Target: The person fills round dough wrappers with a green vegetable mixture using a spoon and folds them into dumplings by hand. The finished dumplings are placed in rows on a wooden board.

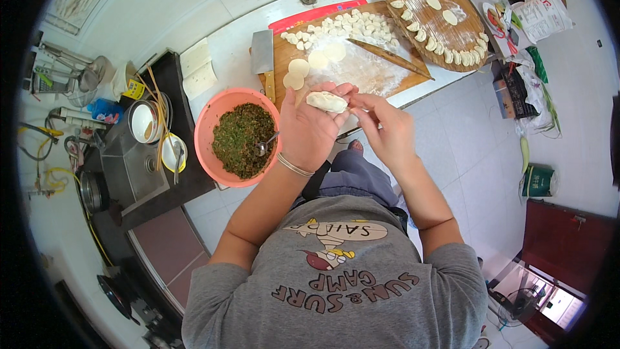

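Observation:
A pale, folded dumpling (327, 101) lies across the fingers of my left hand (309, 126), which is turned palm up and cradles it. From the right, my right hand (387, 128) brings its thumb and forefinger together at the dumpling's right end, touching its edge. Just left of my hands stands a pink bowl (204, 111) of chopped green and brown filling, a metal spoon (263, 147) dipped into it. Beyond my hands is a floured wooden board (413, 58) bearing small dough pieces (355, 24), several round wrappers (298, 67) and a rolling pin (387, 58).
A cleaver (263, 52) rests at the board's left edge. At the back right, a round wooden board (466, 15) carries several finished dumplings (445, 52) and wrappers. On the left are a sink (132, 161), bowls and long chopsticks (159, 110). Bags (533, 90) hang at right.

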The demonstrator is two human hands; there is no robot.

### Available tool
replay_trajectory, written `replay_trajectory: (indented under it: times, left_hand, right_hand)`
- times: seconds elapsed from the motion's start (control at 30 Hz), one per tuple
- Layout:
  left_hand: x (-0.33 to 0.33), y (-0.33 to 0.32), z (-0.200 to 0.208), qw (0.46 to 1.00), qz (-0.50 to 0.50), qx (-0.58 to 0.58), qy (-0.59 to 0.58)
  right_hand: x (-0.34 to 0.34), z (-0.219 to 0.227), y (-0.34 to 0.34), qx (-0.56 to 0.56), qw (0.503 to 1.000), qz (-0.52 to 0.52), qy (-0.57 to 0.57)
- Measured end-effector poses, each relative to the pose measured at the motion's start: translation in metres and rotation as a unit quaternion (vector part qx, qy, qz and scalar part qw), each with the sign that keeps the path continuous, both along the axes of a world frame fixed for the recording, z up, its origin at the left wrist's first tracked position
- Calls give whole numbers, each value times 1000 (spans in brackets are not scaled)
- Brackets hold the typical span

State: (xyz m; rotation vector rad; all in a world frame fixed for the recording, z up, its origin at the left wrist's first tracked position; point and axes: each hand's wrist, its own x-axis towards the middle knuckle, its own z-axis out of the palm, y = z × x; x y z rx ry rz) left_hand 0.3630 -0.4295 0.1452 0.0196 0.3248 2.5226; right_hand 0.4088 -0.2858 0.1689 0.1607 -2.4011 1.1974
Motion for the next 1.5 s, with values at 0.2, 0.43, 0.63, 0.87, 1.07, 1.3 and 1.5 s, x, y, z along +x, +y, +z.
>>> replay_trajectory:
  times: [0.2, 0.43, 0.63, 0.87, 1.07, 1.3, 1.5]
  left_hand:
    - [2, -5, 8, 998, -51, 18, -24]
    - [6, -1, 9, 998, -44, -4, -48]
    - [13, 8, 9, 998, -22, -64, -15]
    - [6, 3, 7, 997, -12, -76, 1]
    - [5, 2, 15, 995, -48, -90, 1]
    - [6, 9, 9, 988, -59, -145, 7]
    - [5, 8, 8, 985, -47, -166, 28]
  right_hand:
    - [-12, 6, 25, 77, 983, 135, 96]
    - [-15, 4, 29, 79, 978, 168, 94]
    - [-5, 3, 13, 18, 998, 59, -12]
    - [-6, 11, 20, 9, 998, 62, -12]
    - [-22, 13, 41, 123, 970, 181, 103]
    - [-17, 10, 34, 84, 986, 145, 8]
    - [-14, 17, 30, 40, 992, 118, -31]
